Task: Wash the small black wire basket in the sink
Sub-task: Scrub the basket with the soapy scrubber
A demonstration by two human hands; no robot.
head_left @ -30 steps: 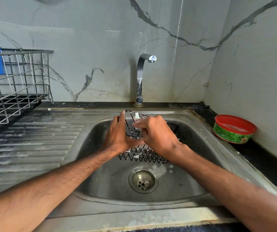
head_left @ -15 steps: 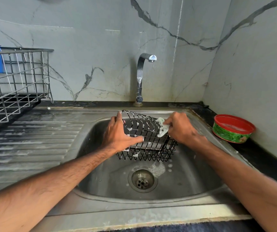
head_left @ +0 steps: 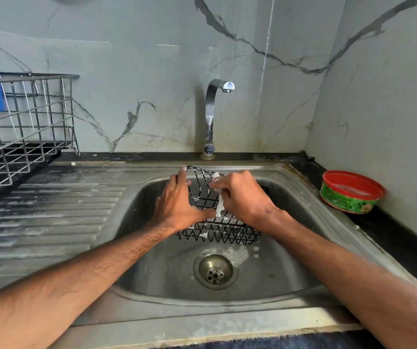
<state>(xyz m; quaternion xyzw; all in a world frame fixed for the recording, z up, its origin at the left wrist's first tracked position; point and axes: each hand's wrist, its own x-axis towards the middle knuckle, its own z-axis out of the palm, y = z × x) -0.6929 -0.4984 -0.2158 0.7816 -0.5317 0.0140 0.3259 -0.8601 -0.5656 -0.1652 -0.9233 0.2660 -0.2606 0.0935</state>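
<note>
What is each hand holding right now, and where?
Left hand grips the black wire basket by its left end; right hand pinches a soapy white scrubber against its wires.

Wire basket in sink — dish rack left, tub right, tap behind.

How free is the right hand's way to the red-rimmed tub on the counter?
Probably yes: the tub stands on the counter right of the sink, nothing between it and the right hand. That hand grips a white scrubber against the wire basket, so it arrives full.
</note>
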